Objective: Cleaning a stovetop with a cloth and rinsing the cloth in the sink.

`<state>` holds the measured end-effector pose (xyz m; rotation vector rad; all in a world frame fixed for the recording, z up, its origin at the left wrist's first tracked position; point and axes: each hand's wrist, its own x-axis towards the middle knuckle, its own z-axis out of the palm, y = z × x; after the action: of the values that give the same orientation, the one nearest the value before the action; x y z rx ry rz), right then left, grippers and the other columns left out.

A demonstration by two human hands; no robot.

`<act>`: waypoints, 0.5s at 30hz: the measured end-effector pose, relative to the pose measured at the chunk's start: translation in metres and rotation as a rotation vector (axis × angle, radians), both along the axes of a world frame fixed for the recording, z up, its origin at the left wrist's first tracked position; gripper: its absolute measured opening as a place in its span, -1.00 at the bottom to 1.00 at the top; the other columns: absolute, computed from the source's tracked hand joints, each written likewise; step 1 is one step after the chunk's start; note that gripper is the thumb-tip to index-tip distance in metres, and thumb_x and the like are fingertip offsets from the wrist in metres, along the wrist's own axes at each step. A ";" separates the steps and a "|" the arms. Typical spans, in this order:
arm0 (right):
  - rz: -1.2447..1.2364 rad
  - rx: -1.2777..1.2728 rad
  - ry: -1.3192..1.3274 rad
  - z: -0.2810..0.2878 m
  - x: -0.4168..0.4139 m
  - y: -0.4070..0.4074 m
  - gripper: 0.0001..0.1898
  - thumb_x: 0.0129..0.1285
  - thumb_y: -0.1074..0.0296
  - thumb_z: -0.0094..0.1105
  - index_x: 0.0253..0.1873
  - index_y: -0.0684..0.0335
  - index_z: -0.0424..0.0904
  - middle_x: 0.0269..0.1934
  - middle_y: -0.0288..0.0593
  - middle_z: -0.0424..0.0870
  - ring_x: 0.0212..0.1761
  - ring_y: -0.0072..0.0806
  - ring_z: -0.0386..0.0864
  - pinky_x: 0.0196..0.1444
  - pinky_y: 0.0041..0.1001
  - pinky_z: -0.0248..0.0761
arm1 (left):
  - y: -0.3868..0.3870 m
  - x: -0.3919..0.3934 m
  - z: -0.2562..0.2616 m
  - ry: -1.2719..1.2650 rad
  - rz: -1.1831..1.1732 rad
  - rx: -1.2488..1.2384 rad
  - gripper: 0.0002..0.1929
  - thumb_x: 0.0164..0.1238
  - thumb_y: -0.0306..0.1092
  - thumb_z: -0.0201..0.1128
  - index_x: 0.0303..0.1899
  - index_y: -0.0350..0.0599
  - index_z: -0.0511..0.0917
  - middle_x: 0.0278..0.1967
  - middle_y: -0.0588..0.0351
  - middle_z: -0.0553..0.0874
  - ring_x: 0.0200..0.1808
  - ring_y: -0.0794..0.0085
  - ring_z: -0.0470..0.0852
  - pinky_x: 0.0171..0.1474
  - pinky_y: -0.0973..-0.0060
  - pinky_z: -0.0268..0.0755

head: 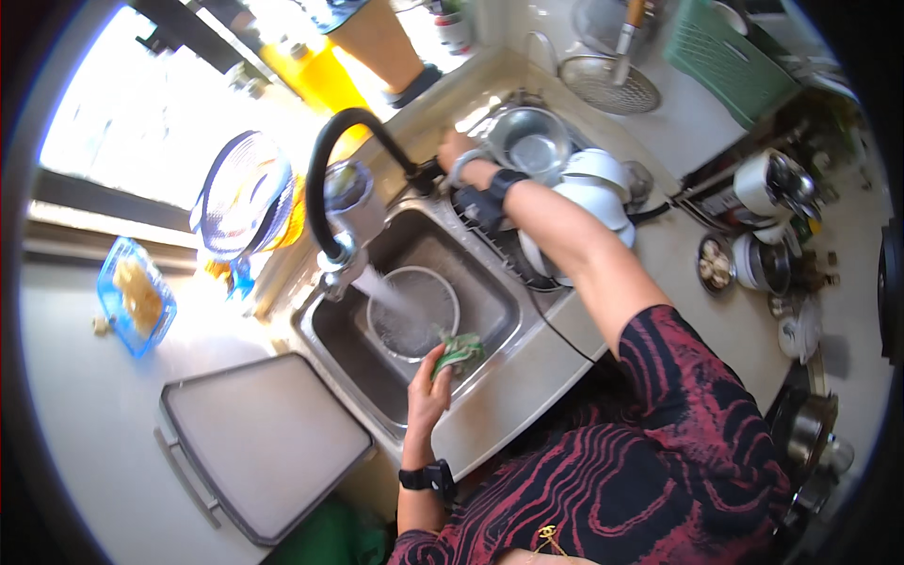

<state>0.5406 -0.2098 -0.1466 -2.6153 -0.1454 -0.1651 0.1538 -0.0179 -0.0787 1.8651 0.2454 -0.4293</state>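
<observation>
My left hand (429, 392) is closed on a green and white cloth (459, 354) over the near edge of the sink basin (339, 367). Water pours from the black gooseneck faucet (337, 191) into a round, pale-rimmed bowl (413, 314) standing in the basin. My right hand (455, 150) reaches to the base of the faucet, beside the metal bowl (530, 145) in the dish rack; its fingers are partly hidden, and whether they grip the faucet handle cannot be told. White bowls (597, 183) are stacked in the rack below my right forearm.
A rectangular tray with a handle (265, 445) lies left of the sink. Beyond it is a blue plastic basket (135, 296). A mesh strainer (609, 85) and a green basket (734, 60) stand at the upper right. Pots and a small bowl of garlic (715, 265) line the right counter.
</observation>
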 end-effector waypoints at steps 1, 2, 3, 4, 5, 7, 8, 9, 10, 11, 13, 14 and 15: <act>0.042 0.014 -0.094 0.012 -0.003 0.017 -0.82 0.07 0.42 0.03 -0.33 0.36 0.60 -0.33 0.22 0.62 -0.20 0.03 0.61 -0.16 -0.17 0.49 | 0.002 -0.005 -0.005 -0.052 0.040 0.082 -0.70 0.34 -0.42 0.07 0.08 -0.19 0.49 -0.26 0.13 0.66 -0.28 0.60 0.56 -0.21 0.62 0.42; -0.076 0.090 -0.074 0.025 -0.011 0.031 -0.81 0.09 0.46 -0.01 -0.32 0.40 0.59 -0.34 0.24 0.61 -0.23 0.04 0.61 -0.18 -0.19 0.51 | 0.002 -0.007 -0.007 -0.041 0.089 0.067 -0.71 0.35 -0.40 0.07 0.06 -0.18 0.50 -0.27 0.11 0.66 -0.28 0.59 0.56 -0.20 0.61 0.42; -0.066 0.132 -0.036 0.034 -0.013 0.029 -0.79 0.13 0.45 -0.05 -0.31 0.41 0.59 -0.32 0.23 0.62 -0.23 0.04 0.62 -0.19 -0.20 0.51 | -0.001 -0.008 -0.004 -0.029 0.123 0.048 -0.72 0.36 -0.38 0.07 0.05 -0.18 0.52 -0.27 0.09 0.67 -0.29 0.58 0.57 -0.19 0.60 0.41; -0.078 0.139 0.102 0.045 -0.012 0.021 -0.76 0.20 0.42 -0.09 -0.23 0.39 0.60 -0.24 0.26 0.61 -0.15 0.03 0.60 -0.10 -0.18 0.49 | -0.007 -0.006 0.008 -0.047 0.065 0.123 -0.73 0.36 -0.38 0.06 0.04 -0.18 0.53 -0.28 0.10 0.67 -0.29 0.58 0.57 -0.19 0.60 0.41; -0.145 0.285 0.080 0.044 -0.014 0.003 -0.71 0.25 0.38 -0.11 -0.01 0.35 0.51 -0.13 0.29 0.57 -0.06 0.00 0.58 0.00 -0.16 0.44 | -0.018 0.004 0.017 -0.087 -0.008 0.189 -0.73 0.37 -0.37 0.06 0.03 -0.19 0.53 -0.29 0.11 0.67 -0.29 0.58 0.57 -0.19 0.60 0.41; -0.120 0.143 0.120 0.060 -0.054 0.018 -0.47 0.20 0.31 0.04 0.25 0.34 0.18 0.00 0.28 0.50 0.02 0.03 0.51 0.02 -0.19 0.43 | -0.006 -0.001 0.004 -0.128 0.051 0.168 -0.77 0.39 -0.36 0.04 0.00 -0.19 0.51 -0.40 0.19 0.62 -0.43 0.62 0.53 -0.39 0.64 0.38; -0.072 0.230 -0.010 0.069 -0.087 0.027 -0.39 0.10 0.29 0.17 0.21 0.42 0.18 -0.02 0.27 0.49 0.00 0.06 0.50 -0.03 -0.17 0.43 | -0.006 -0.002 0.012 -0.100 0.085 0.111 -0.76 0.40 -0.35 0.05 0.02 -0.18 0.46 -0.42 0.19 0.59 -0.48 0.64 0.50 -0.49 0.67 0.33; -0.075 0.304 -0.035 0.066 -0.106 0.018 -0.37 0.03 0.30 0.21 0.16 0.48 0.19 -0.09 0.29 0.50 -0.06 0.02 0.53 -0.10 -0.17 0.42 | -0.019 0.005 0.028 -0.084 0.079 0.040 -0.75 0.40 -0.35 0.05 0.03 -0.18 0.42 -0.44 0.20 0.56 -0.54 0.65 0.47 -0.59 0.70 0.28; 0.054 0.447 0.046 0.068 -0.133 0.016 -0.51 0.01 0.31 0.19 0.03 0.45 0.33 -0.17 0.24 0.54 -0.10 -0.02 0.54 -0.15 -0.17 0.42 | -0.025 0.007 0.034 -0.123 0.064 -0.021 -0.74 0.40 -0.35 0.06 0.04 -0.17 0.37 -0.42 0.19 0.54 -0.56 0.66 0.45 -0.64 0.71 0.24; 0.368 0.512 0.009 0.068 -0.164 0.008 -0.64 0.03 0.30 0.17 -0.12 0.42 0.44 -0.20 0.20 0.57 -0.10 -0.03 0.54 -0.15 -0.19 0.42 | -0.031 0.010 0.037 -0.161 0.046 -0.082 -0.73 0.39 -0.35 0.06 0.06 -0.16 0.33 -0.40 0.18 0.52 -0.59 0.66 0.44 -0.70 0.71 0.20; 0.800 0.473 0.544 0.083 -0.232 -0.007 -0.60 0.16 0.06 0.11 -0.13 0.35 0.51 -0.16 0.12 0.60 -0.08 -0.08 0.55 -0.09 -0.25 0.42 | -0.043 0.010 0.046 -0.191 0.063 -0.184 -0.75 0.41 -0.34 0.03 0.04 -0.14 0.33 -0.31 0.13 0.54 -0.53 0.60 0.49 -0.66 0.71 0.25; 0.755 0.617 0.602 0.077 -0.267 -0.021 -0.57 0.18 0.01 0.09 -0.13 0.34 0.52 -0.16 0.10 0.61 -0.09 -0.10 0.56 -0.10 -0.25 0.42 | -0.057 0.010 0.050 -0.184 0.076 -0.248 -0.76 0.42 -0.31 0.02 0.04 -0.12 0.34 -0.31 0.14 0.55 -0.51 0.61 0.50 -0.65 0.72 0.25; 0.717 0.770 0.651 0.068 -0.295 -0.033 -0.55 0.19 -0.03 0.07 -0.12 0.33 0.52 -0.16 0.08 0.61 -0.10 -0.13 0.57 -0.10 -0.25 0.41 | -0.065 0.010 0.050 -0.173 0.095 -0.305 -0.77 0.43 -0.28 0.00 0.03 -0.10 0.36 -0.30 0.15 0.55 -0.48 0.62 0.50 -0.64 0.73 0.24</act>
<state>0.2456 -0.2425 -0.0787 -1.6117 -0.6222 0.7233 0.1636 -0.0828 -0.0285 1.5736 0.1416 -0.2244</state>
